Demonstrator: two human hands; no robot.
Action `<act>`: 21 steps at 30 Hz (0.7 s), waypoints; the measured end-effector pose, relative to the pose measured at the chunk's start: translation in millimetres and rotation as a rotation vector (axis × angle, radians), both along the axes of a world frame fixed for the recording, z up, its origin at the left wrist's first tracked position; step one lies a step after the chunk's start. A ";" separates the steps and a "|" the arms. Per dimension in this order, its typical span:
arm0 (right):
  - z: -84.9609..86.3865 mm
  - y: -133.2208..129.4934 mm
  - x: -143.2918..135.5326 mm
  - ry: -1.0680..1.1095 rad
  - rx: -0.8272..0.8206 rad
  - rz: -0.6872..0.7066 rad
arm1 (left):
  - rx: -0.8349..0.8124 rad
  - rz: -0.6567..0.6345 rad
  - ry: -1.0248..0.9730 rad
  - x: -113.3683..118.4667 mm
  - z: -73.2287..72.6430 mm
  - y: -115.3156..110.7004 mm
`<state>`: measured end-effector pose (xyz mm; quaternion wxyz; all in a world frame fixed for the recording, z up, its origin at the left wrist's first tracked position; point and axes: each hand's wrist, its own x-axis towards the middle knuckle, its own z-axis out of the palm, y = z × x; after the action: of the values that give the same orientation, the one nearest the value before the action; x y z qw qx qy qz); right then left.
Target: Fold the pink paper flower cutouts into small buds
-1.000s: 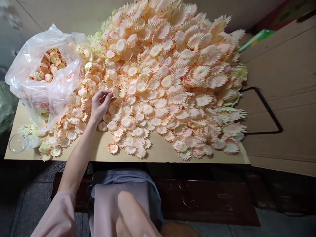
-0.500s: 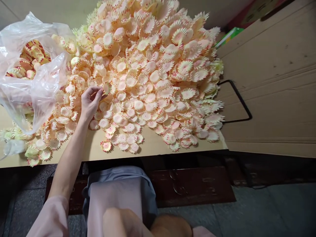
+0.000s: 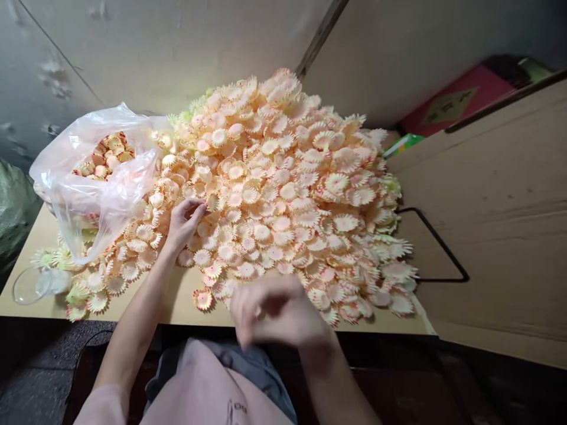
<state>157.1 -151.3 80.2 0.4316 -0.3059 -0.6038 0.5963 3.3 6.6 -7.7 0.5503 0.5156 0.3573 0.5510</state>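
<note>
My left hand (image 3: 188,218) is closed in a pinch at the left part of the pile, with a small artificial flower petal piece (image 3: 212,202) at its fingertips. Blurred by motion, my right hand (image 3: 279,310) hovers over the table's front edge with its fingers curled together; what they hold, if anything, I cannot make out. A large heap of pale pink and cream petal pieces (image 3: 287,190) with fringed rims covers much of the table (image 3: 177,301). One piece with a redder rim (image 3: 203,299) lies at the heap's front.
A clear plastic bag (image 3: 133,195) holding red-edged petal pieces (image 3: 104,156) stands at the left. Near it is a round transparent container (image 3: 27,287). On the right, a large cardboard sheet (image 3: 491,236) and a black metal bracket (image 3: 443,245) border the heap. A wall (image 3: 212,53) rises behind.
My right hand has risen from near my lap to the table's front edge. The view has tilted up, showing more wall. My left hand keeps its pinch by the heap.
</note>
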 end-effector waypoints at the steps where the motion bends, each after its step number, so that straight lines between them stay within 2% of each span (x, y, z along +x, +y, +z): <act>1: 0.1 22.7 7.6 -0.051 0.027 -0.096 | 0.001 0.000 0.005 -0.5 0.6 -0.9; 4: -14.3 87.3 15.7 -0.224 0.176 -0.397 | 0.023 -0.002 0.051 -2.2 2.1 -2.5; 6: -34.0 120.7 12.5 -0.312 0.260 -0.481 | 0.026 -0.015 0.078 -3.3 3.0 -2.5; 8: -54.4 141.4 7.7 -0.328 0.250 -0.481 | 0.039 0.003 0.108 -4.0 4.0 -2.2; 10: -69.8 149.6 4.7 -0.283 0.204 -0.468 | 0.056 0.004 0.156 -4.4 5.2 -2.0; 13: -80.0 148.4 5.2 -0.190 0.153 -0.459 | 0.066 0.001 0.198 -4.2 7.3 -2.3; 21: -77.8 143.4 10.2 -0.158 0.170 -0.445 | 0.110 0.002 0.296 -3.3 12.0 -3.9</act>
<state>167.3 -7.9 2.4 0.5277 -0.4398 -0.6015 0.4079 -0.1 2.7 4.3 0.4618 0.6204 0.4043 0.4883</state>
